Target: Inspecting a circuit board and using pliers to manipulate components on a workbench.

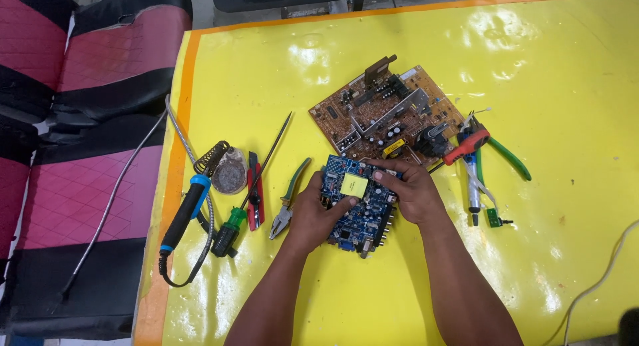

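Blue circuit board (363, 206) (yellow block on top) gripped by both hands (363, 203).

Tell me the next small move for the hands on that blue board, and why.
Probably lift the left thumb off the yellow component. Both the left hand and the right hand grip the blue circuit board flat on the yellow table, and the thumb partly covers that part, so clearing it would expose it.

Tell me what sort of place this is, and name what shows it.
Probably an electronics repair bench. On the glossy yellow tabletop lie a blue-handled soldering iron and a brown circuit board crowded with components, while the left hand and right hand hold a blue circuit board.
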